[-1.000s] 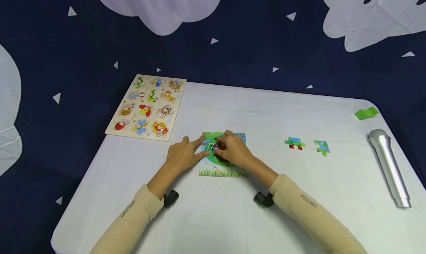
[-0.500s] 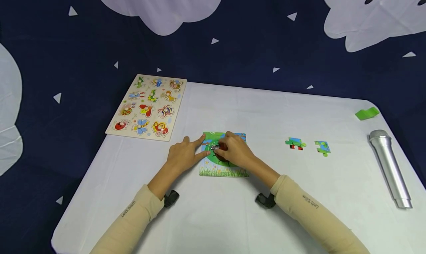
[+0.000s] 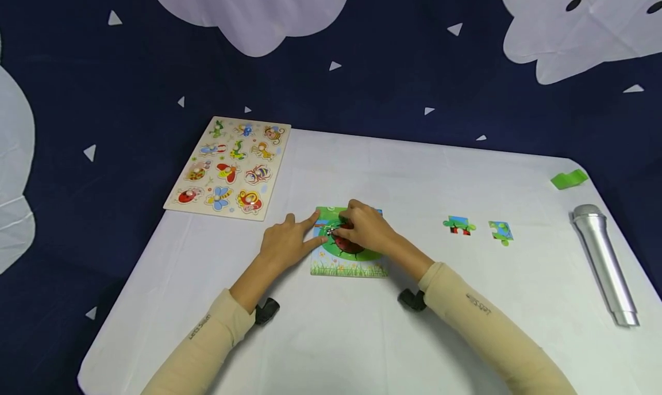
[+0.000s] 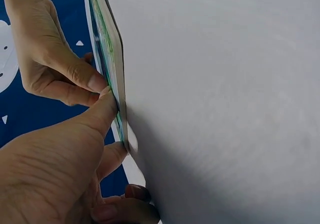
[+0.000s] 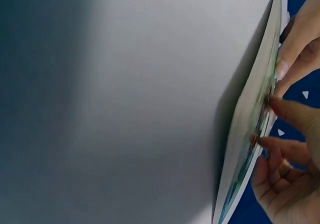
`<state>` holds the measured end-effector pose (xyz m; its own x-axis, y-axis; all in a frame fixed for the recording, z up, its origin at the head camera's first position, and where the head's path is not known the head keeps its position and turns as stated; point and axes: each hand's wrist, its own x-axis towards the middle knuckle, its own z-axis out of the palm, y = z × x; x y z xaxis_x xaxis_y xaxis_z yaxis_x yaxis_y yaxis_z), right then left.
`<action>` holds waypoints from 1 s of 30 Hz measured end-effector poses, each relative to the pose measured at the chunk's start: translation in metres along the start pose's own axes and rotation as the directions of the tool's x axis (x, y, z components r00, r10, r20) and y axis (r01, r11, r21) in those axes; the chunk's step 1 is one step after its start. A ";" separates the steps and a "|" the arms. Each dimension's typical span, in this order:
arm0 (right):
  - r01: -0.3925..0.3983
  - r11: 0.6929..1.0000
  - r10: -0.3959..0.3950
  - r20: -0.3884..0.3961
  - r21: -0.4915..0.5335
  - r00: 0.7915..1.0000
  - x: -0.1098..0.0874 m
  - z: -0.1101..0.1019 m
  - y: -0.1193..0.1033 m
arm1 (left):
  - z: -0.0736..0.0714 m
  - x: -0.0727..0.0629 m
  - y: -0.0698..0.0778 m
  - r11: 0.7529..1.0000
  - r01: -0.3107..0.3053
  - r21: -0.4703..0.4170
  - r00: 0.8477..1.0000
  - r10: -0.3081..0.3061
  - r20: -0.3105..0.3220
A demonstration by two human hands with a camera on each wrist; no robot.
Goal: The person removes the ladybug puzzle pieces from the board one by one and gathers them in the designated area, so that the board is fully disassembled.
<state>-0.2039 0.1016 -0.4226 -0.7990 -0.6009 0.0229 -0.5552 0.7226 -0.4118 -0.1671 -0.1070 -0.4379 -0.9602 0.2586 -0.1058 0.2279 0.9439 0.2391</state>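
Note:
In the head view a ladybug jigsaw puzzle (image 3: 349,268) in a square tray lies mid-table. My left hand (image 3: 284,242) rests at its left side, index finger and thumb spread straight, their tips touching the tray's upper-left corner and left part. Over the puzzle's upper middle, my right hand (image 3: 368,228) pinches a puzzle piece between thumb and index finger, down at the board's surface. The right wrist view shows those fingertips (image 5: 260,140) against the puzzle; the piece is mostly hidden. Two loose puzzle pieces, one blue-green-red (image 3: 459,225) and one blue-green (image 3: 501,231), lie to the right.
A wooden peg puzzle board (image 3: 227,168) with several insects lies at the table's back left. Toward the right edge are a silver microphone (image 3: 606,265) and a green strip (image 3: 569,179). Behind the white table (image 3: 331,337) hangs a dark blue patterned cloth (image 3: 388,84).
My right hand has shifted slightly at the puzzle, and more of the red ladybug shows beneath it. My left hand stays in place; the loose pieces have not moved.

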 end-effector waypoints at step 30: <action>0.117 0.993 -0.116 0.015 -0.015 0.993 -0.015 -0.031 0.045 | 0.000 -0.002 0.001 0.999 -0.005 -0.039 1.000 0.004 -0.013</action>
<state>-0.2241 0.1534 -0.4135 -0.7255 -0.6859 0.0571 -0.6479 0.6526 -0.3929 -0.1645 -0.1066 -0.4376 -0.9612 0.2600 -0.0921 0.2260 0.9339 0.2771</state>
